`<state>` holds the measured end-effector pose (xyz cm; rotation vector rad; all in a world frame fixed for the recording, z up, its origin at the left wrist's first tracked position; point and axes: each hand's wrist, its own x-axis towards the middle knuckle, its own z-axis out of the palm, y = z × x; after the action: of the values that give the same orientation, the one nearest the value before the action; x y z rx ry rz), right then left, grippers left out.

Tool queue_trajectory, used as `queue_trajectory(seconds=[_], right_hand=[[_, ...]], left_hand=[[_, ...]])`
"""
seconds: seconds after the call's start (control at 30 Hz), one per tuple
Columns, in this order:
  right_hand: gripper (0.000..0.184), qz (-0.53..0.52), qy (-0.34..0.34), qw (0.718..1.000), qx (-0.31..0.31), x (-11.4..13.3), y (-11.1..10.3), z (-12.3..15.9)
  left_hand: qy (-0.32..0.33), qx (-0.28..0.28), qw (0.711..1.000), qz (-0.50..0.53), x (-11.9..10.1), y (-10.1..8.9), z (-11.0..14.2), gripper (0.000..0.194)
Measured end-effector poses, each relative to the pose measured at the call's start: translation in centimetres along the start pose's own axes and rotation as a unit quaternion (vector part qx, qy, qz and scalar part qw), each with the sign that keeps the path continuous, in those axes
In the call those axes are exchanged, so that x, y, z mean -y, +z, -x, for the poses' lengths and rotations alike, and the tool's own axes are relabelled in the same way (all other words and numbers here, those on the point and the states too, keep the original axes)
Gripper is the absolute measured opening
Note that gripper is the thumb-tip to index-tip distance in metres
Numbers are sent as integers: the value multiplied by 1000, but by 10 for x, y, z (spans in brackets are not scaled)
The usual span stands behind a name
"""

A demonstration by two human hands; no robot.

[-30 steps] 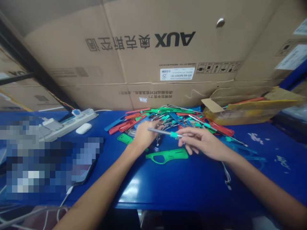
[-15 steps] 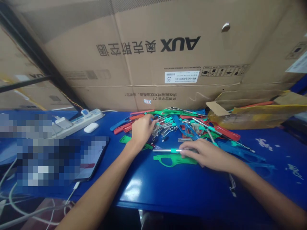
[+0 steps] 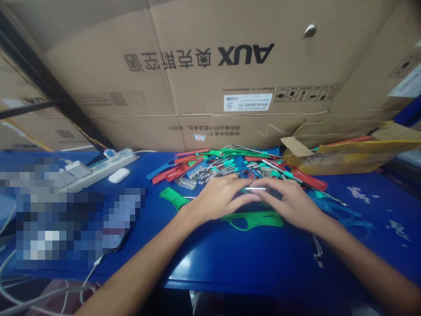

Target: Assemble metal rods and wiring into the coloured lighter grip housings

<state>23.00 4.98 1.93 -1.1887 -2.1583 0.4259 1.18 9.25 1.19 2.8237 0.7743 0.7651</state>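
A thin silver metal tube point(image 3: 263, 189) is held level above the blue table, between the fingers of my right hand point(image 3: 291, 199). My left hand point(image 3: 220, 197) meets it at the middle, thumb and fingers closed around the tube's left part, which they mostly hide. Just below the hands lies a green plastic lighter-handle shell point(image 3: 243, 220) with a trigger opening. Another green handle shell point(image 3: 173, 196) rests beneath my left wrist, partly covered. Behind the hands spreads a heap of red, blue and green handle shells point(image 3: 243, 164), metal tubes and small wired parts.
At the back right stands an open cardboard box point(image 3: 348, 158) holding more coloured pieces. A white power strip point(image 3: 98, 169), a white earbud case point(image 3: 119, 175) and a blurred-out device lie left. A large carton point(image 3: 197, 101) walls off the table's back.
My left hand has come from the heap to the right and meets my right hand at the metal tube. The tube has been raised slightly.
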Motion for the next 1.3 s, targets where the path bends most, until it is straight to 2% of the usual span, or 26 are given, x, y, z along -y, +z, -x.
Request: queue_trajectory(seconds=[0.1,0.27,0.47,0.53,0.63,0.7,0.87,1.0,1.17,1.3], right_hand=[[17,-7,-6,1000,-24,-3,-3,-1],[15,-6,-4,1000,-29,-6,-9,-2],[11,-1,-10,999,-53,-6,-10,0],[10,0,-12,998,-54,-6,-9,0],[11,8,-20,999,-42,-5,-6,1],[11,16,-24,999,-35,-4,-4,1],[11,5,-20,999,-45,-5,-6,0],[10,-2,-13,999,-37,-8,-9,-1],[12,7,-17,999,-38,-10,-7,-2],[13,41,-32,998,-32,-13,-6,-1]], left_hand=[[9,1,1000,-9,4,3,1,39],[38,-7,999,-12,17,4,3,27],[-1,3,1000,-8,18,-6,5,26],[-15,23,1000,10,18,-11,5,25],[-49,90,993,58,21,-17,5,21],[-65,114,988,82,23,-20,5,20],[-65,71,985,142,28,-14,7,20],[-84,38,989,115,28,-5,8,19],[-89,35,985,146,23,-4,8,33],[-90,49,977,186,22,-8,6,25]])
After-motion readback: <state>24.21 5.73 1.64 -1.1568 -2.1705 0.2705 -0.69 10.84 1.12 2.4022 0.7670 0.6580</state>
